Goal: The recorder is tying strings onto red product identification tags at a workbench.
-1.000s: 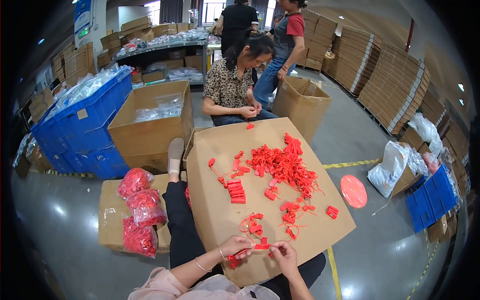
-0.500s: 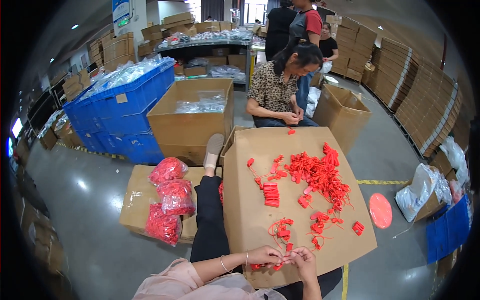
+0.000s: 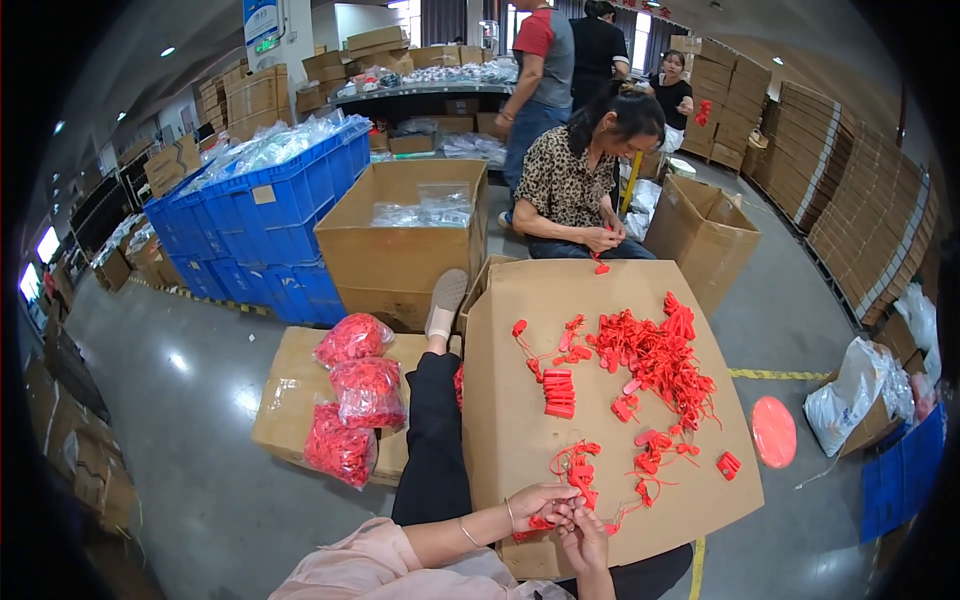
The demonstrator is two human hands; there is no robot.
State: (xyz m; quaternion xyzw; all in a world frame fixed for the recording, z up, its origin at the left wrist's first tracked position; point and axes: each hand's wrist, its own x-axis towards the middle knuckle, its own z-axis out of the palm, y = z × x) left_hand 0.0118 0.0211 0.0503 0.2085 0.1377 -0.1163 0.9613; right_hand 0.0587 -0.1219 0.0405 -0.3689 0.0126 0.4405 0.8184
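Two hands meet over a small red piece (image 3: 538, 523)

At the near edge of a smooth brown cardboard box (image 3: 510, 440), the left hand (image 3: 543, 501) curls its fingers round the glossy red piece, which is partly hidden. The right hand (image 3: 587, 541) has its fingertips against them; I cannot tell whether they pinch anything. Just beyond sits a small pile of corded pieces (image 3: 577, 463), crowding the space ahead. A stringy red tangle (image 3: 650, 358) spreads toward the far right corner, with stacked slim blocks (image 3: 560, 393) nearer the left edge. Shiny plastic bags (image 3: 366, 392) bulge on a low carton (image 3: 285, 395) at left; a co-worker (image 3: 568, 180) sits past the far edge.
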